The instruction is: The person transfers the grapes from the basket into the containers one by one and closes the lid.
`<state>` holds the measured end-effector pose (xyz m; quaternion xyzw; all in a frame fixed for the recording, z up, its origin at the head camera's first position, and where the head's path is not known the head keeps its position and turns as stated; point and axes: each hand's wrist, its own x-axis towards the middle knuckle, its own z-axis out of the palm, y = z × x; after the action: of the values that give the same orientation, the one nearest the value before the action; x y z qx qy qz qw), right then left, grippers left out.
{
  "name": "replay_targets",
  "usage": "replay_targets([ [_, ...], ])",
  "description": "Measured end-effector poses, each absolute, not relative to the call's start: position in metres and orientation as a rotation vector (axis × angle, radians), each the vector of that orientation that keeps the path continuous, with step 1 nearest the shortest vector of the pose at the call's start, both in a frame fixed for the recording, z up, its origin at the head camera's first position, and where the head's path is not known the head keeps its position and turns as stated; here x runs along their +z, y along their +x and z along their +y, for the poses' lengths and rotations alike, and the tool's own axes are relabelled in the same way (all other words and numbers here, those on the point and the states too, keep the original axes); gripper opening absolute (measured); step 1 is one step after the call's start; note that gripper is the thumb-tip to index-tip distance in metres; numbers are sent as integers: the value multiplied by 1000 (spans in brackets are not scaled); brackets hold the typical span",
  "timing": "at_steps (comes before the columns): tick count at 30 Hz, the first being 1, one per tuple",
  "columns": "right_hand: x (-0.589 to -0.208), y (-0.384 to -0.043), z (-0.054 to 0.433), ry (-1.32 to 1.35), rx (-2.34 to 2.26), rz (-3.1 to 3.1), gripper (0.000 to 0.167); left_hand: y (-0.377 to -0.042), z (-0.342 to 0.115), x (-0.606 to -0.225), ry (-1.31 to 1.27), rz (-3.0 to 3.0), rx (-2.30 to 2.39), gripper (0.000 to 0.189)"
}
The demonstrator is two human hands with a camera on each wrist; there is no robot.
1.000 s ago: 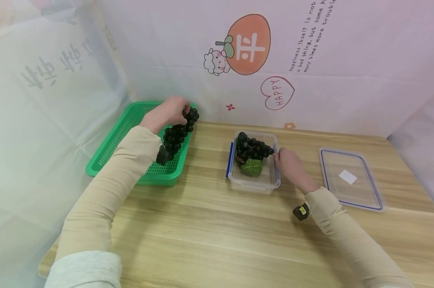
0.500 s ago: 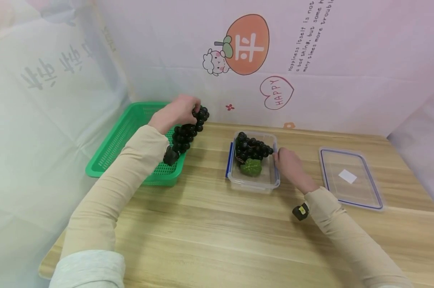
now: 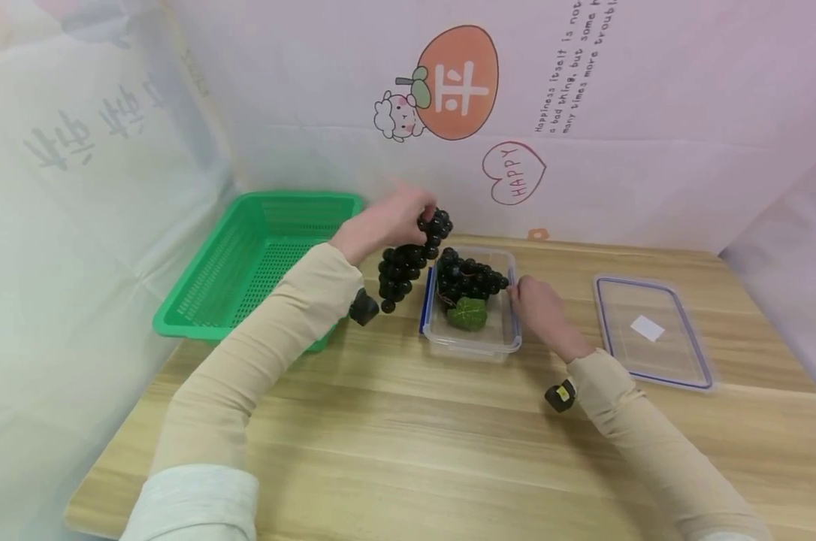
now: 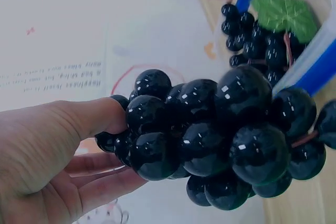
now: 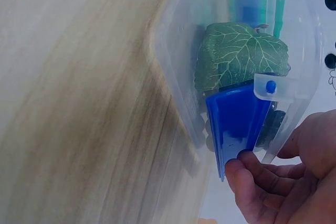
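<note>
In the head view my left hand (image 3: pixel 394 222) holds a bunch of black grapes (image 3: pixel 403 270) in the air between the green basket and the clear plastic box (image 3: pixel 472 347). Thumb and fingers pinch one end of this bunch in the left wrist view. Inside the box lies another bunch of black grapes (image 3: pixel 469 276) with a green leaf (image 3: pixel 468 313). My right hand (image 3: pixel 539 308) grips the box's right side. In the right wrist view its fingertips press the blue latch (image 5: pixel 239 116), with the thumb at the rim.
The green basket (image 3: pixel 212 330) stands at the back left of the wooden table (image 3: pixel 408 451). A clear lid (image 3: pixel 665 347) with a blue seal and a white label lies to the right of the box. A printed cloth (image 3: pixel 313 98) hangs behind the table.
My left hand has carried its grape bunch from over the green basket rightward, close to the box's left side. The right hand has stayed at the box. The head view has shifted slightly.
</note>
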<state>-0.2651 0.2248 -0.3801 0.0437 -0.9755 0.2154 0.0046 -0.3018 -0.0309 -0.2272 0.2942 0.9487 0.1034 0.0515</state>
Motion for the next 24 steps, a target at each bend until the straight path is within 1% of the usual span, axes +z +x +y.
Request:
replay_targets([
  [9, -381, -264, 224, 109, 664, -3051, 31, -300, 3, -242, 1002, 2852, 327, 16],
  [24, -385, -267, 225, 111, 663, -3014, 29, -292, 41, -259, 1055, 2855, 340, 17],
])
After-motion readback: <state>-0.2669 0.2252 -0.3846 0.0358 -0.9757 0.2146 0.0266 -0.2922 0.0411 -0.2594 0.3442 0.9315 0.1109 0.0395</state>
